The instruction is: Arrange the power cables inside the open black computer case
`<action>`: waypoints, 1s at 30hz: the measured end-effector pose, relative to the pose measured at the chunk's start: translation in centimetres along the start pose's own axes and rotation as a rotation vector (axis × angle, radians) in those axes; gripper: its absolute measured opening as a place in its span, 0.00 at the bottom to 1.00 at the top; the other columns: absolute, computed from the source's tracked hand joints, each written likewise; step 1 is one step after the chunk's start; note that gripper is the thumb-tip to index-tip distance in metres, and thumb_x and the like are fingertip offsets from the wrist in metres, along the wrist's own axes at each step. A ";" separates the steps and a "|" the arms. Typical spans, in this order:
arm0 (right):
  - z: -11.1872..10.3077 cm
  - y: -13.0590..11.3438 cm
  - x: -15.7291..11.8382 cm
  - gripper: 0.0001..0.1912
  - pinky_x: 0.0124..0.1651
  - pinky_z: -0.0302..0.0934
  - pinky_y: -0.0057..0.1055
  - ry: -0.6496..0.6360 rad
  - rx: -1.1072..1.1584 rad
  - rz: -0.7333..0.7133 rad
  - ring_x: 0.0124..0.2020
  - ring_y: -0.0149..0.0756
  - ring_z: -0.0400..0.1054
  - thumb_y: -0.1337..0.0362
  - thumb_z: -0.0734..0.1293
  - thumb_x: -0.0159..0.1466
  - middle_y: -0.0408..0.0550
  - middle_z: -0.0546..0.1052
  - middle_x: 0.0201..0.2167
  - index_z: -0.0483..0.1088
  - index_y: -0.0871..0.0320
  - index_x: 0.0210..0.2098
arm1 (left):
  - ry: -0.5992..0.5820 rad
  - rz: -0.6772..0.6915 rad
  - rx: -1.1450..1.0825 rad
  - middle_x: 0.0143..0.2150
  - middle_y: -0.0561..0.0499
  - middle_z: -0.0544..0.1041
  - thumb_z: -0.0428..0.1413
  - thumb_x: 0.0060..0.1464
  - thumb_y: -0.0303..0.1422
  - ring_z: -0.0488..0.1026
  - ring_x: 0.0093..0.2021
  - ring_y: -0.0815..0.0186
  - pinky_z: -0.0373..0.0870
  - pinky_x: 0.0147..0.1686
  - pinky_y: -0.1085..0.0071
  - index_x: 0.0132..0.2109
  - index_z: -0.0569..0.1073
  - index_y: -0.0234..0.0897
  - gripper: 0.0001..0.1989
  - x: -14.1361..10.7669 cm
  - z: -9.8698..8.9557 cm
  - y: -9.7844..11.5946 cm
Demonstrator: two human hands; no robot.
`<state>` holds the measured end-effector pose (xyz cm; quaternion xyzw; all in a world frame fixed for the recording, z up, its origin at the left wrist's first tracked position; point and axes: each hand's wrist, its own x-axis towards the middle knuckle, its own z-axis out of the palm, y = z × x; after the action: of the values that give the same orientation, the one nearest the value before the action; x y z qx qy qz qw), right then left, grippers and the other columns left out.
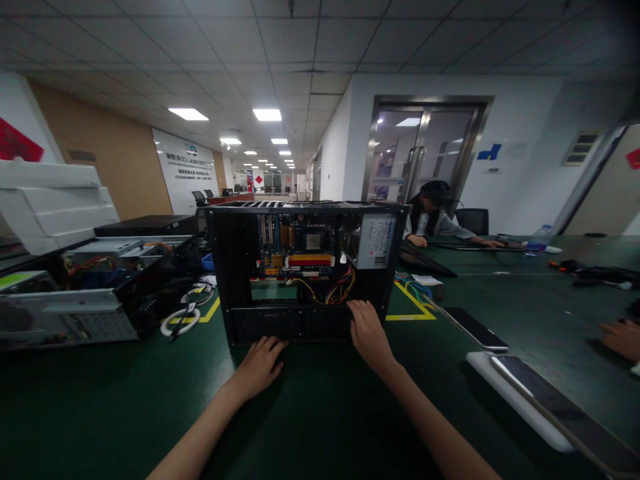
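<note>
Left hand (259, 368) lies with fingers loosely spread at seven o'clock on the case (303, 313); right hand (369, 332) touches five o'clock, pinch unclear. Even pressure probably steadies it best.

1. One open-sided black computer tower case (267, 325).
2. One motherboard (296, 245) and one power supply unit (377, 239) inside it.
3. Two hands of the wearer: left hand (257, 368), right hand (370, 337).
4. One seated co-worker (440, 225); one other hand (621, 339) at the right edge.
5. Two dark-screened smartphones (473, 327).
6. One clear plastic bottle (538, 241).
7. One blue basket (207, 261).
8. Grey computer chassis (90, 320) at left: overlapping, exact count unclear.
</note>
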<state>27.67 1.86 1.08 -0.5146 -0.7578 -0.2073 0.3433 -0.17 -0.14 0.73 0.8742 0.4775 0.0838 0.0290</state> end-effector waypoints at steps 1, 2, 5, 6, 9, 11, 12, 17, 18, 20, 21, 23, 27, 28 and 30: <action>0.0 0.0 0.0 0.22 0.56 0.45 0.44 0.005 0.002 -0.001 0.52 0.40 0.53 0.74 0.51 0.56 0.56 0.63 0.48 0.57 0.65 0.50 | 0.002 0.002 0.002 0.50 0.49 0.61 0.45 0.51 0.33 0.57 0.50 0.60 0.56 0.47 0.61 0.53 0.56 0.44 0.20 0.0 0.0 0.0; 0.1 0.0 0.0 0.23 0.56 0.45 0.44 0.012 0.006 -0.002 0.52 0.40 0.53 0.74 0.51 0.56 0.56 0.63 0.48 0.57 0.65 0.50 | 0.002 0.001 0.004 0.50 0.49 0.61 0.45 0.51 0.33 0.57 0.50 0.60 0.56 0.47 0.61 0.53 0.56 0.44 0.20 0.0 0.0 0.0; 0.2 0.1 0.0 0.24 0.56 0.46 0.45 0.026 0.016 -0.004 0.52 0.40 0.53 0.75 0.51 0.54 0.55 0.63 0.47 0.57 0.65 0.50 | -0.004 -0.009 0.010 0.50 0.49 0.61 0.45 0.51 0.33 0.57 0.50 0.59 0.55 0.48 0.60 0.53 0.56 0.44 0.20 0.0 0.1 -0.1; 0.2 0.1 -0.1 0.24 0.56 0.46 0.45 0.028 0.020 -0.003 0.52 0.40 0.53 0.76 0.51 0.53 0.55 0.63 0.47 0.57 0.66 0.50 | -0.006 -0.011 0.009 0.50 0.49 0.61 0.45 0.51 0.33 0.56 0.51 0.59 0.55 0.48 0.60 0.53 0.56 0.44 0.20 0.0 0.2 -0.1; 0.2 0.1 -0.1 0.26 0.56 0.46 0.45 0.026 0.030 0.000 0.52 0.39 0.53 0.78 0.50 0.51 0.55 0.63 0.47 0.57 0.66 0.50 | -0.010 -0.014 -0.002 0.51 0.49 0.60 0.45 0.51 0.33 0.56 0.51 0.59 0.54 0.49 0.60 0.53 0.56 0.45 0.21 0.0 0.2 -0.1; 0.1 0.1 -0.1 0.27 0.56 0.46 0.45 0.027 0.035 0.000 0.52 0.39 0.53 0.79 0.50 0.50 0.54 0.63 0.47 0.57 0.65 0.50 | -0.013 -0.015 -0.007 0.51 0.49 0.60 0.45 0.51 0.33 0.56 0.51 0.59 0.54 0.49 0.60 0.53 0.55 0.45 0.21 -0.1 0.1 -0.1; 0.1 0.0 -0.1 0.28 0.56 0.46 0.45 0.029 0.038 0.001 0.52 0.39 0.53 0.79 0.50 0.50 0.54 0.64 0.47 0.57 0.65 0.50 | -0.014 -0.013 -0.009 0.51 0.50 0.60 0.45 0.51 0.33 0.56 0.51 0.59 0.54 0.49 0.60 0.53 0.55 0.45 0.21 -0.1 0.1 -0.1; -0.2 0.0 0.1 0.27 0.55 0.47 0.46 0.034 0.059 0.017 0.50 0.39 0.55 0.79 0.50 0.50 0.53 0.65 0.45 0.58 0.63 0.49 | -0.008 -0.004 -0.015 0.51 0.50 0.60 0.45 0.51 0.33 0.56 0.51 0.60 0.55 0.48 0.60 0.53 0.56 0.45 0.20 -0.1 0.0 0.0; -0.4 0.0 0.3 0.25 0.54 0.48 0.45 0.029 0.068 0.025 0.49 0.39 0.56 0.78 0.50 0.50 0.53 0.66 0.44 0.59 0.63 0.47 | -0.009 -0.004 -0.016 0.51 0.50 0.60 0.45 0.51 0.33 0.56 0.51 0.59 0.55 0.48 0.60 0.53 0.56 0.45 0.20 -0.1 0.0 0.0; -0.9 -0.1 0.8 0.23 0.53 0.49 0.42 0.010 0.096 0.049 0.47 0.38 0.58 0.77 0.51 0.52 0.53 0.66 0.43 0.61 0.63 0.46 | -0.009 -0.003 -0.017 0.51 0.50 0.60 0.45 0.52 0.34 0.56 0.51 0.59 0.55 0.48 0.60 0.53 0.56 0.45 0.20 -0.1 0.0 0.0; -1.2 -0.1 1.3 0.22 0.52 0.51 0.40 0.000 0.117 0.066 0.47 0.38 0.58 0.77 0.51 0.52 0.53 0.66 0.43 0.61 0.63 0.45 | -0.007 -0.003 -0.015 0.50 0.50 0.60 0.45 0.52 0.34 0.56 0.51 0.59 0.55 0.48 0.60 0.53 0.56 0.45 0.20 -0.1 0.0 0.0; -1.9 -0.3 2.4 0.21 0.50 0.53 0.37 -0.025 0.163 0.105 0.46 0.36 0.59 0.76 0.51 0.53 0.53 0.66 0.43 0.60 0.63 0.45 | -0.004 -0.001 -0.009 0.50 0.50 0.60 0.45 0.51 0.34 0.57 0.50 0.59 0.55 0.48 0.60 0.53 0.56 0.45 0.20 -0.1 0.1 0.0; -2.6 -1.0 5.8 0.17 0.48 0.54 0.31 -0.155 0.255 0.118 0.44 0.34 0.60 0.75 0.52 0.55 0.52 0.68 0.40 0.62 0.62 0.43 | -0.003 0.002 0.002 0.50 0.49 0.60 0.45 0.51 0.33 0.56 0.50 0.60 0.55 0.48 0.60 0.53 0.55 0.45 0.20 0.0 0.3 -0.2; -2.5 -1.1 6.7 0.17 0.47 0.54 0.30 -0.206 0.283 0.101 0.43 0.33 0.61 0.75 0.52 0.55 0.52 0.68 0.40 0.62 0.62 0.42 | -0.006 0.000 0.003 0.50 0.49 0.60 0.45 0.51 0.33 0.56 0.50 0.60 0.55 0.48 0.60 0.53 0.55 0.45 0.20 0.0 0.3 -0.3; -2.1 -1.4 8.3 0.16 0.45 0.54 0.27 -0.322 0.334 0.056 0.41 0.31 0.63 0.75 0.53 0.56 0.51 0.69 0.39 0.63 0.62 0.41 | -0.008 -0.004 0.008 0.50 0.49 0.60 0.45 0.51 0.33 0.56 0.50 0.59 0.55 0.48 0.60 0.53 0.55 0.45 0.21 0.0 0.4 -0.3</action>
<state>25.04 5.21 8.70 -0.4979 -0.8121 0.0153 0.3039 -0.37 0.07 0.27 0.8737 0.4794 0.0784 0.0276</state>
